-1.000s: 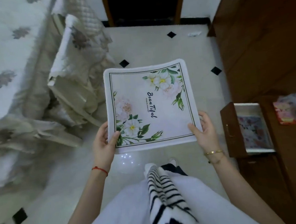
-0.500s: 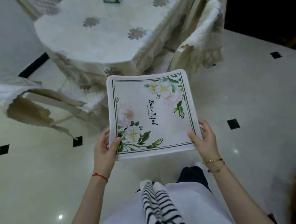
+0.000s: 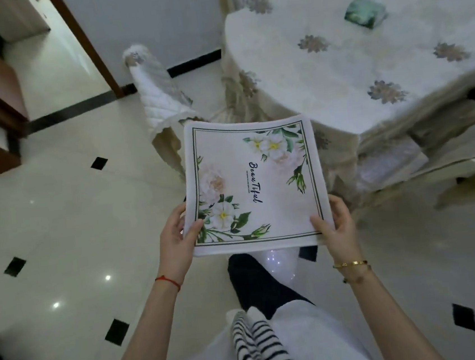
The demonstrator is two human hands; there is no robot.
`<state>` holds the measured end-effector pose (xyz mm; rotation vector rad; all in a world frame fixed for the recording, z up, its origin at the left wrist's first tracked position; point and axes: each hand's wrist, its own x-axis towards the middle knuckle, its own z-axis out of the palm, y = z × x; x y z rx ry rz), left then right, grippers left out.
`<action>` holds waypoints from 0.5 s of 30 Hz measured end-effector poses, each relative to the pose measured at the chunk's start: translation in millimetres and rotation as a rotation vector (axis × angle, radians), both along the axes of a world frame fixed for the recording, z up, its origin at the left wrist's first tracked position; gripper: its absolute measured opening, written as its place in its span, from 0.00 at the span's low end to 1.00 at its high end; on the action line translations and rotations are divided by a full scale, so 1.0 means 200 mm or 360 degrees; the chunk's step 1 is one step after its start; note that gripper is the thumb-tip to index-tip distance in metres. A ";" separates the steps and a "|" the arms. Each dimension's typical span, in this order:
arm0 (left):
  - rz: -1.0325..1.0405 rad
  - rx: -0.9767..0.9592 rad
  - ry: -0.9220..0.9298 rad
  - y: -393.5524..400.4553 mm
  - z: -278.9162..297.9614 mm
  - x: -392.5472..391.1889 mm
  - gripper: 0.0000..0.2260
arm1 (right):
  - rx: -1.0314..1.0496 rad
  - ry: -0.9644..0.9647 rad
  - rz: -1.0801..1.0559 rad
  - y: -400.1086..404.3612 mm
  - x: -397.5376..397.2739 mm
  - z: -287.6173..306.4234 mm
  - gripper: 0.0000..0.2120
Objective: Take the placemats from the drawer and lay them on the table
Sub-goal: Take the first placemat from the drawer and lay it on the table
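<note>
We hold the floral placemat (image 3: 256,186) flat over the floor, short of the table (image 3: 364,58) at 1 o'clock. Left hand (image 3: 178,244) and right hand (image 3: 336,228) pinch its near corners, thumbs on top, other fingers hidden beneath. Table's right side is cut off; the green object (image 3: 363,12) on it is blurred.

Green box (image 3: 364,11) sits near the far edge of the flower-print tablecloth (image 3: 335,61). Covered chair (image 3: 160,94) stands at the cloth's left edge, another chair (image 3: 389,161) tucked under its near edge. Glossy white floor (image 3: 74,226) with black diamond insets; brown door frame (image 3: 84,46) at top left.
</note>
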<state>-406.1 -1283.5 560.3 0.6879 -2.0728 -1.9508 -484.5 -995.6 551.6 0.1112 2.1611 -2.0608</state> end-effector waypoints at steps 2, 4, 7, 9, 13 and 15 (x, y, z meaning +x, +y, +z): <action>0.0075 0.0002 0.0024 -0.13 0.01 -0.10 0.17 | -0.0020 0.0010 0.0067 -0.15 -0.17 0.01 0.18; 0.0158 -0.0010 0.0059 -0.27 0.05 -0.21 0.17 | -0.0027 0.0033 0.0127 -0.31 -0.35 0.04 0.19; 0.0266 -0.0037 0.0109 -0.49 0.12 -0.37 0.17 | -0.0026 0.0099 0.0249 -0.57 -0.61 0.11 0.19; 0.0340 -0.0036 0.0127 -0.62 0.16 -0.44 0.17 | -0.0006 0.0131 0.0330 -0.73 -0.74 0.14 0.19; 0.0464 -0.0016 0.0152 -0.84 0.19 -0.56 0.17 | 0.0011 0.0131 0.0435 -1.02 -0.96 0.17 0.19; 0.0524 0.0018 0.0159 -0.96 0.19 -0.62 0.17 | 0.0027 0.0123 0.0467 -1.16 -1.04 0.17 0.19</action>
